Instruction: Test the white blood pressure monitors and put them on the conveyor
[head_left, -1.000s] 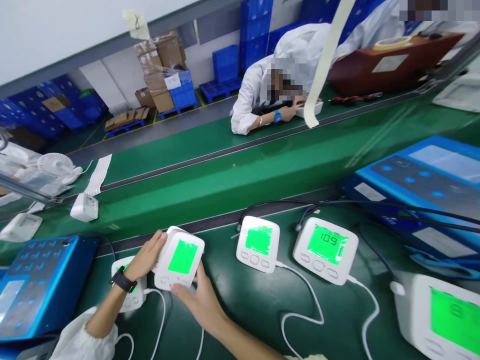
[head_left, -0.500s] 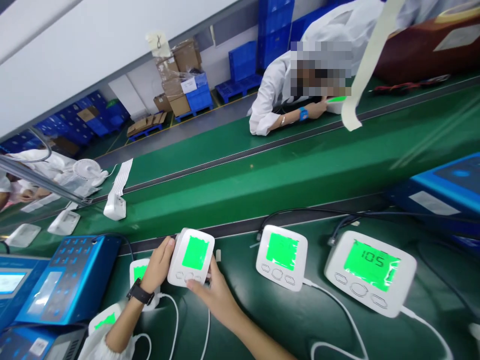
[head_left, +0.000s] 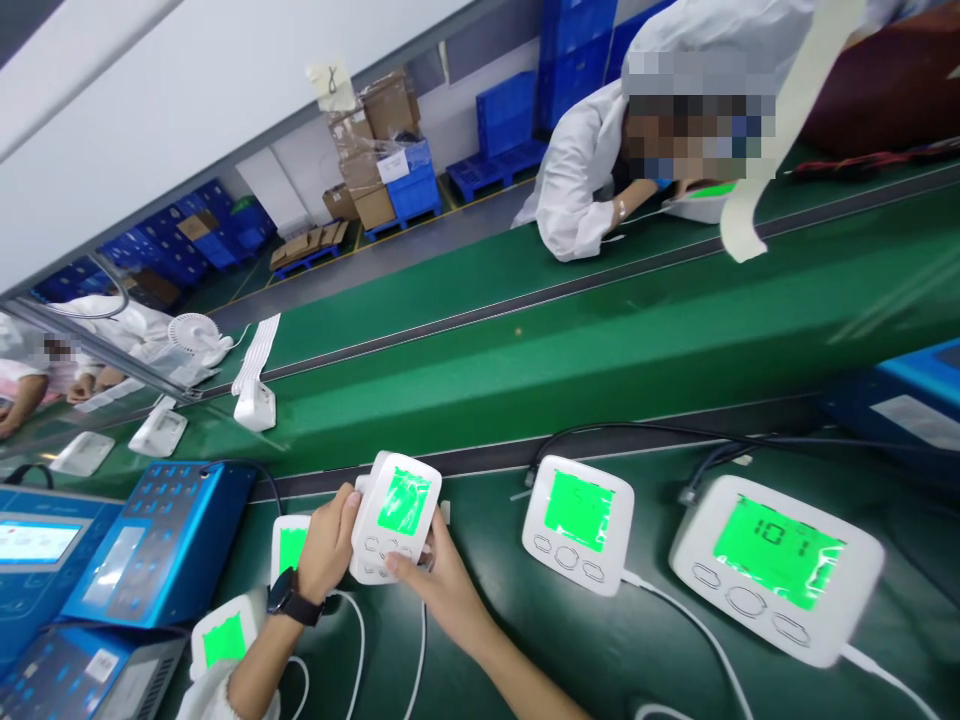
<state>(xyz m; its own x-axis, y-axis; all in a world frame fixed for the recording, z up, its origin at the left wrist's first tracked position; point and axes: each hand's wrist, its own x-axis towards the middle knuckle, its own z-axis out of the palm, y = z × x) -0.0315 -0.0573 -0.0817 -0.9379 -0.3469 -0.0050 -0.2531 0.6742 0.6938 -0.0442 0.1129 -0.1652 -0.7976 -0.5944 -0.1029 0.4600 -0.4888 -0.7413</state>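
Both my hands hold one white monitor unit (head_left: 396, 517) with a lit green screen, lifted a little above the green bench. My left hand (head_left: 328, 542), with a black watch on its wrist, grips the unit's left side. My right hand (head_left: 435, 582) grips its lower right edge, thumb on the front buttons. A white cable (head_left: 352, 640) trails from under the hands. Behind my left hand sits another lit unit (head_left: 289, 546). To the right stand two more units: one with a plain green screen (head_left: 577, 523), and one showing 101 (head_left: 776, 567).
A blue test box (head_left: 154, 545) stands at the left, another blue box (head_left: 911, 405) at the far right. The green conveyor belt (head_left: 525, 360) runs across the middle, carrying a white unit (head_left: 255, 403). A person in a white coat (head_left: 592, 170) leans over the far side.
The view has swung leftward, so the units drift right in the frame. My hands keep hold of the same unit and tilt it more upright. The right unit's reading has dropped from 109 to 101.
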